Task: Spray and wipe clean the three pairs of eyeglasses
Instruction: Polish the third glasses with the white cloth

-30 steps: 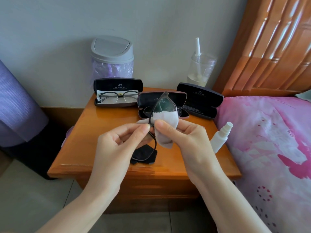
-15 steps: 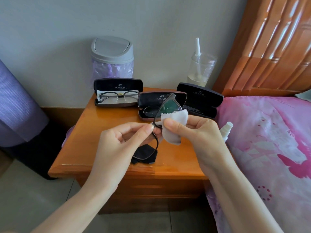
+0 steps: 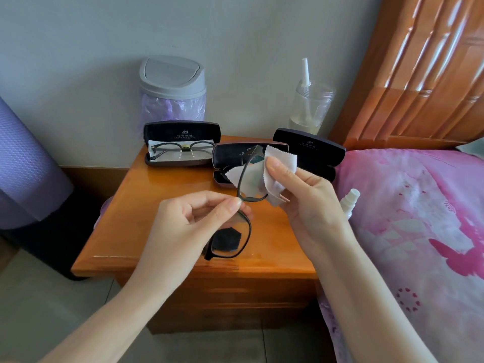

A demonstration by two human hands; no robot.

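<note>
At far left I see a purple roll (image 3: pixel 26 166) standing on the floor. Right of it, a wooden nightstand (image 3: pixel 136 210) fills the middle. By the wall, a grey bin (image 3: pixel 171 82) stands behind an open case (image 3: pixel 182 129), and the cased glasses (image 3: pixel 180 148) lie inside.

Nearer me, the left hand (image 3: pixel 183 226) pinches the held glasses (image 3: pixel 243 218) at the bridge between thumb and forefinger, with the other fingers loosely curled. The frame stands on end above the nightstand, one lens up and one down. Through the lower lens I see a black cloth (image 3: pixel 226 238) lying on the wood. Behind the upper lens sits a second case (image 3: pixel 227 154), also open.

The right hand (image 3: pixel 309 205) grips a white cloth (image 3: pixel 277 174) with the thumb on top. The cloth spreads behind the upper lens and folds forward beside it.

Farther right lies a third case (image 3: pixel 311 150), open, with a clear cup (image 3: pixel 310 106) and straw behind it. A spray bottle (image 3: pixel 349 203) peeks out past the right wrist, at the edge of the pink bed (image 3: pixel 419 231).
</note>
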